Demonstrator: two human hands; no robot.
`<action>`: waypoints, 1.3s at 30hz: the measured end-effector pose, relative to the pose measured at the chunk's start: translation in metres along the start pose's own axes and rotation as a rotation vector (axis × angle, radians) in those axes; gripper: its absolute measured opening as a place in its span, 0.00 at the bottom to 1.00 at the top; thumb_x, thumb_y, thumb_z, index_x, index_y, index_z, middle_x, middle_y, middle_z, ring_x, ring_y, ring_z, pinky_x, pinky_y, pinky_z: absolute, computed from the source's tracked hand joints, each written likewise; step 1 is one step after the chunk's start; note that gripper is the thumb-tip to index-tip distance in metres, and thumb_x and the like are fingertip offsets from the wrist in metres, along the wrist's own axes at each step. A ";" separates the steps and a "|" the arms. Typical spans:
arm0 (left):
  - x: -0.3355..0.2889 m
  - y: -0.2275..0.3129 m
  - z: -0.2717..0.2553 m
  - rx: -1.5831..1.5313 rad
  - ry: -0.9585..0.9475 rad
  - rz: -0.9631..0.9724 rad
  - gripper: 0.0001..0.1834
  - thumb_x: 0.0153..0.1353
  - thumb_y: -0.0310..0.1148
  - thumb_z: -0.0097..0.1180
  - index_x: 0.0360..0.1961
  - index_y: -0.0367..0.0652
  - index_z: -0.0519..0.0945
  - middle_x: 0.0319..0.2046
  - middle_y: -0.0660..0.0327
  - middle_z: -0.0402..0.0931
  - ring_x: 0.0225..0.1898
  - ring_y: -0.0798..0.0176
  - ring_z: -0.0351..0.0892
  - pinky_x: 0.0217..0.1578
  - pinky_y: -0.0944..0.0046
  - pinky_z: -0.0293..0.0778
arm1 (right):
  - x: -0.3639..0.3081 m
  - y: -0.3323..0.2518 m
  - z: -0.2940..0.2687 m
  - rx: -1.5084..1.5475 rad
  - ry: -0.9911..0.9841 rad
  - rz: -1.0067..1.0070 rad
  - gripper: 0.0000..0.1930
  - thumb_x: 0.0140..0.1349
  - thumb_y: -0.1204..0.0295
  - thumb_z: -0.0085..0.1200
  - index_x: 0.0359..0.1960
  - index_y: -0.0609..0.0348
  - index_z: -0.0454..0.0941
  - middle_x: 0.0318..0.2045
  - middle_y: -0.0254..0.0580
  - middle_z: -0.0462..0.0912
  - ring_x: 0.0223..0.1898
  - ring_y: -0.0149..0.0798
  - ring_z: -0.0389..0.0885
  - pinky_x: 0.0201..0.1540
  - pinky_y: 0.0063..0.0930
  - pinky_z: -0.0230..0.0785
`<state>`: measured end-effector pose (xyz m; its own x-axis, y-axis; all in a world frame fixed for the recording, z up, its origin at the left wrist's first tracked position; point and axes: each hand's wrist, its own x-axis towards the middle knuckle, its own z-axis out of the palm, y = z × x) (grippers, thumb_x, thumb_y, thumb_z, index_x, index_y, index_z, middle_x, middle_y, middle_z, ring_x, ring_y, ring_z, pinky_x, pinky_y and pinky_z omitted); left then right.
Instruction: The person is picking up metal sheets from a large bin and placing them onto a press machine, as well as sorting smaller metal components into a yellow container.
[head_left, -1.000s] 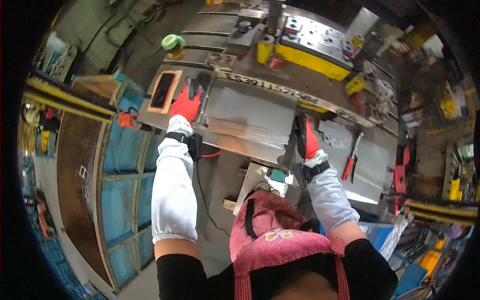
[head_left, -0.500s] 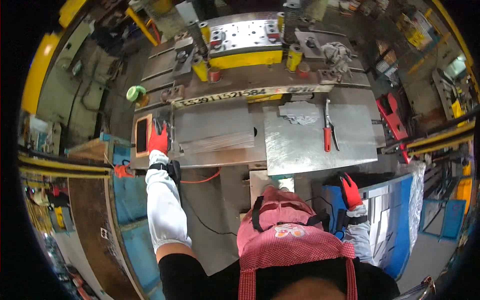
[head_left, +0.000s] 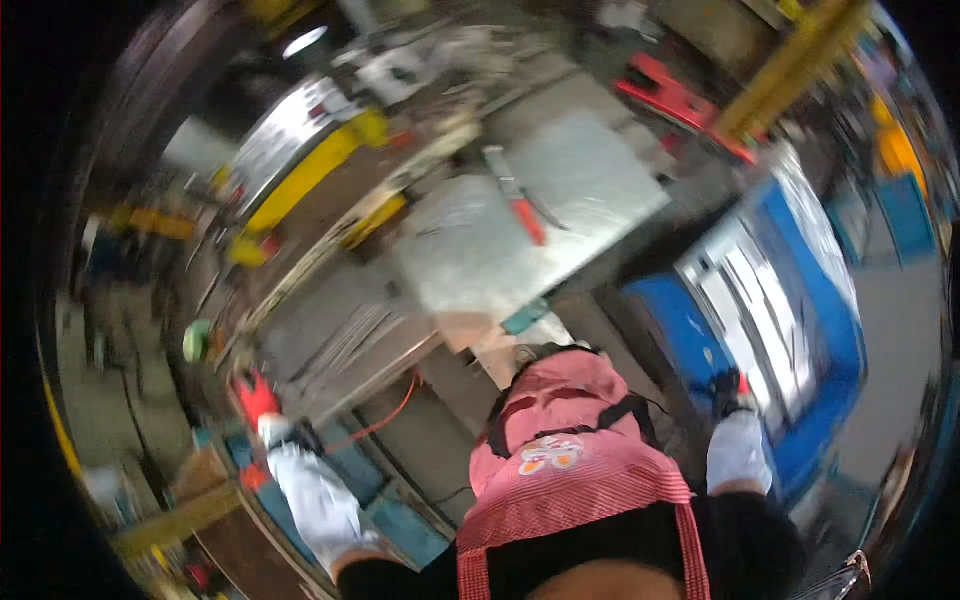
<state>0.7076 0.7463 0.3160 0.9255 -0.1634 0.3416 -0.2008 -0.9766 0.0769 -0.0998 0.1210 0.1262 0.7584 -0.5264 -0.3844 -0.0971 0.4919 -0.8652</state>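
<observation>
The left hand, in a red glove, is at the left end of the desk, near the grey sheets lying there. The right hand is at the blue box, beside the pale pieces inside. Because of blur, I cannot tell whether either hand is spread or pinching. A red-handled tool lies on a metal plate.

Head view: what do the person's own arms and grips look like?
The left grip wears a red glove; the right grip wears a dark and red one, blurred. White oversleeves cover the forearms, with a dark band at the left wrist. Black sleeves show higher up. No markings can be made out on them.
</observation>
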 end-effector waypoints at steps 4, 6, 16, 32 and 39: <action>-0.050 0.140 -0.036 0.088 0.148 0.055 0.34 0.58 0.50 0.44 0.60 0.38 0.56 0.60 0.47 0.51 0.59 0.44 0.56 0.58 0.53 0.52 | -0.060 0.017 -0.041 -0.725 0.813 0.209 0.20 0.61 0.54 0.37 0.44 0.56 0.70 0.40 0.42 0.76 0.41 0.39 0.73 0.45 0.32 0.63; -0.080 0.211 -0.046 0.201 0.124 0.216 0.32 0.59 0.48 0.45 0.61 0.45 0.56 0.61 0.47 0.48 0.60 0.44 0.52 0.59 0.52 0.49 | -0.067 0.031 -0.029 -0.610 0.909 0.289 0.25 0.62 0.53 0.36 0.49 0.60 0.70 0.45 0.43 0.76 0.43 0.40 0.74 0.48 0.31 0.63; -0.166 0.449 -0.094 -0.492 -0.269 0.822 0.29 0.56 0.30 0.49 0.60 0.43 0.57 0.61 0.49 0.49 0.62 0.47 0.48 0.60 0.52 0.46 | -0.156 0.117 0.088 0.604 1.063 0.335 0.22 0.57 0.47 0.41 0.42 0.49 0.69 0.42 0.44 0.76 0.37 0.44 0.76 0.39 0.46 0.64; -0.263 0.553 -0.065 -0.637 -0.952 1.687 0.21 0.53 0.33 0.50 0.50 0.42 0.68 0.50 0.51 0.65 0.51 0.46 0.62 0.54 0.53 0.57 | -0.257 0.175 0.247 1.199 1.319 0.295 0.26 0.52 0.44 0.45 0.46 0.48 0.68 0.44 0.39 0.74 0.45 0.43 0.71 0.45 0.42 0.61; -0.268 0.528 -0.019 -0.634 -1.069 1.669 0.21 0.53 0.35 0.51 0.49 0.42 0.69 0.45 0.49 0.68 0.46 0.44 0.65 0.49 0.52 0.60 | -0.296 0.210 0.294 1.170 1.539 0.143 0.33 0.51 0.45 0.48 0.49 0.60 0.65 0.47 0.50 0.71 0.46 0.53 0.70 0.45 0.49 0.62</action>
<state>0.3473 0.2771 0.2826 -0.4844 -0.8656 -0.1271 -0.6954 0.2928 0.6563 -0.1555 0.5841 0.1527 -0.4050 -0.1888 -0.8946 0.8080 0.3841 -0.4468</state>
